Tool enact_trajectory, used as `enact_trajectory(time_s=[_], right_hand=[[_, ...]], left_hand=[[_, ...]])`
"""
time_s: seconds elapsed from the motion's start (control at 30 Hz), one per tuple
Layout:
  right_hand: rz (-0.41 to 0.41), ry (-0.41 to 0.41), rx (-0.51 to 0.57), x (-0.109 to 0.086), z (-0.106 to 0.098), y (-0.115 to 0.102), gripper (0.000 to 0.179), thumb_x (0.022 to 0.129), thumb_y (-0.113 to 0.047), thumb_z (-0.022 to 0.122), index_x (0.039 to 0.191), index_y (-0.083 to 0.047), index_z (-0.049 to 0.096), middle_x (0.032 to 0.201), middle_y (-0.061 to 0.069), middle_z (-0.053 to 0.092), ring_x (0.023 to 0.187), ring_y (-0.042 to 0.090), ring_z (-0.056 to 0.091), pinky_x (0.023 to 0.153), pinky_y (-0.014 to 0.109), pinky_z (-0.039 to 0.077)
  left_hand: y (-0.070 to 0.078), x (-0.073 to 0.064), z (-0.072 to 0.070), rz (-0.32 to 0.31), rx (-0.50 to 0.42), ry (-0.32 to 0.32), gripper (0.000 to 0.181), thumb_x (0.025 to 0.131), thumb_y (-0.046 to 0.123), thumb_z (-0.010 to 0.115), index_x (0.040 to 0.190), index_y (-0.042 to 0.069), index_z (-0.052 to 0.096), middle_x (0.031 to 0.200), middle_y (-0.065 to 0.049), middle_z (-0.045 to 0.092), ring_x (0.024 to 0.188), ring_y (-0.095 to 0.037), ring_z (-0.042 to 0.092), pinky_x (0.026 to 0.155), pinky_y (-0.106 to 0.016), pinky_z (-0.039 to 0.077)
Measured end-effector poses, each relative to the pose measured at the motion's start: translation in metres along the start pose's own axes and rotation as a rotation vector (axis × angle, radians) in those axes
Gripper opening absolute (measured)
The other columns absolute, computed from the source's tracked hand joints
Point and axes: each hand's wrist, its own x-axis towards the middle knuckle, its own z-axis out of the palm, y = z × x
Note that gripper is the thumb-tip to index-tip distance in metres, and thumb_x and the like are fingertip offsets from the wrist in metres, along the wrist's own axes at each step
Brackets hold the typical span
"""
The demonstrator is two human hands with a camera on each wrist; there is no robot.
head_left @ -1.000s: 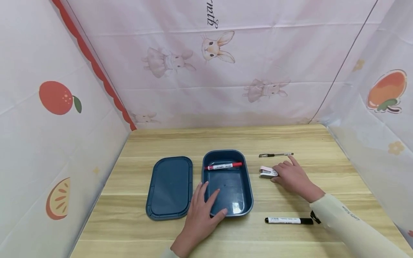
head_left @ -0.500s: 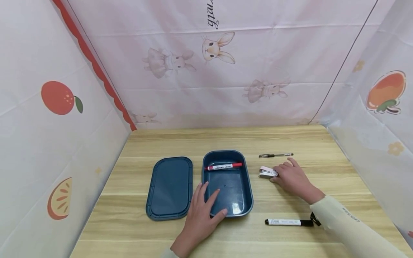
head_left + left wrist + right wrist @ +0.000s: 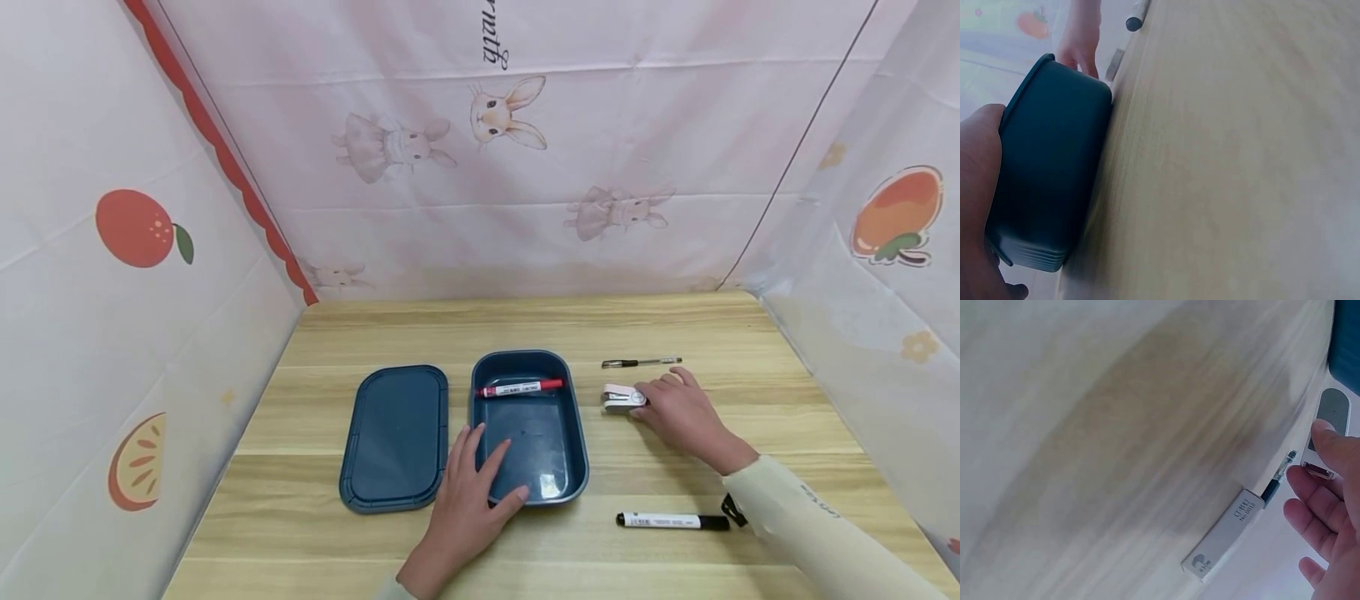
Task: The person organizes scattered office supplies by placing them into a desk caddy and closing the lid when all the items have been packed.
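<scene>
Blue plastic lies at the left of your work: a flat lid (image 3: 393,437), resting apart from its container. Just right of it, your left hand (image 3: 465,508) has its fingers loosely spread over the near left corner of the blue box (image 3: 528,446). It rests on the rim and does not close around anything; I judge that it steadies the box. Inside, at the far end, a red marker (image 3: 519,387) lies crosswise.

To the right of the box, on the table, is the small stapler (image 3: 618,397). Your right hand (image 3: 682,418) pinches its right end between thumb and fingers. Whether it is fully lifted, I cannot tell. Taking hold of the stapler seems to be the step in hand; the next move probably calls for a firm pinch and a level lift, clear of the pen (image 3: 641,362) on the far side. The right wrist view shows also a small white carton (image 3: 1225,534) near this hand. A black-capped marker (image 3: 671,521) lies on the near side.

The table (image 3: 292,533) has pale wood grain. Around it hang printed cloths: fruits at left (image 3: 60,333), rabbits on the pink far cloth (image 3: 525,192), more fruit and flowers at right (image 3: 885,317).
</scene>
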Motion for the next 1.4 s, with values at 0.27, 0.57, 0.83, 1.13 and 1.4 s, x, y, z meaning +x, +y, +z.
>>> enact_trajectory(time_s=[0.27,0.57,0.83,1.13,1.4], right_hand=[[-0.015,0.063,-0.009,0.008,-0.013,-0.007,0.04,0.084,-0.022,0.085,0.114,0.0,0.072,0.097,0.011,0.076,0.093,0.033,0.068,0.106,0.059,0.036],[0.064,0.012,-0.003,0.019,-0.025,-0.021,0.045,0.084,-0.026,0.085,0.119,-0.002,0.072,0.099,0.011,0.076,0.096,0.033,0.068,0.107,0.057,0.036],[0.101,0.003,0.08,0.029,-0.036,-0.04,0.043,0.086,-0.027,0.084,0.121,-0.004,0.072,0.098,0.008,0.076,0.098,0.031,0.067,0.104,0.054,0.036],[0.073,0.017,0.121,0.046,-0.04,-0.067,0.031,0.086,-0.029,0.084,0.109,-0.009,0.074,0.091,0.0,0.074,0.089,0.025,0.063,0.105,0.053,0.036],[0.049,0.011,0.138,0.061,-0.035,-0.089,0.033,0.088,-0.032,0.083,0.112,-0.012,0.075,0.093,-0.002,0.074,0.092,0.023,0.06,0.108,0.051,0.034]], left_hand=[[0.0,0.0,-0.002,-0.007,-0.005,-0.009,0.071,0.095,0.072,0.051,0.154,0.034,0.047,0.17,0.0,0.013,0.157,-0.03,0.004,0.116,-0.069,0.026],[0.0,0.001,-0.001,0.012,0.03,0.001,0.071,0.095,0.072,0.05,0.155,0.033,0.046,0.17,-0.002,0.013,0.157,-0.03,0.004,0.122,-0.064,0.016],[0.001,0.0,-0.002,0.011,0.019,0.0,0.071,0.095,0.072,0.05,0.154,0.032,0.047,0.17,-0.002,0.013,0.157,-0.031,0.005,0.121,-0.065,0.016],[0.002,-0.001,-0.004,0.007,0.008,-0.005,0.072,0.095,0.072,0.05,0.154,0.032,0.047,0.17,-0.002,0.014,0.157,-0.032,0.004,0.119,-0.068,0.019],[0.002,0.0,-0.003,-0.006,-0.034,-0.02,0.071,0.095,0.071,0.051,0.155,0.033,0.046,0.171,0.0,0.011,0.157,-0.031,0.003,0.105,-0.073,0.037]])
